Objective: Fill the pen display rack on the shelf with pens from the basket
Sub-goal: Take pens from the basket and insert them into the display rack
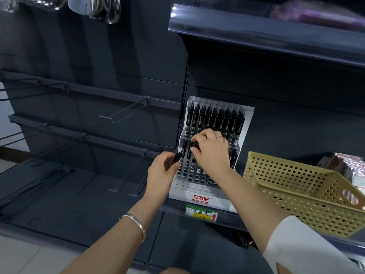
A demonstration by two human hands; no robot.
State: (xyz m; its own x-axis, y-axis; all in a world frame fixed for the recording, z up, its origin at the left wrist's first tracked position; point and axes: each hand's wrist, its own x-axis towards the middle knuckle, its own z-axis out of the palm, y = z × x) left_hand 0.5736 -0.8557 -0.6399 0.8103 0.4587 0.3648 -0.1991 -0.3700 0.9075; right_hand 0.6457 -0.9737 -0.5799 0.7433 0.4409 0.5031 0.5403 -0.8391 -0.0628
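Nearest me, the left wrist wore a silver bracelet [136, 222]. The left hand [164, 169] kept its grip closed on the spare pens [177, 158], dark barrels whose number I could not tell, just at the rack's left edge. The right hand [211, 151] reached over the middle tier, its grip pinched round the top of a single pen [194, 146] being seated there. The yellow basket [296, 186] sat on the shelf [256, 219] just right of the white pen display rack [199, 194].

To my eye the job was partly done: the front holes [189, 177] gaped empty while the back row [215, 119] stood full. Doing this well meant holding the pen upright over one hole, pushing it straight down until it stopped, and keeping the knuckles clear of its seated neighbours.
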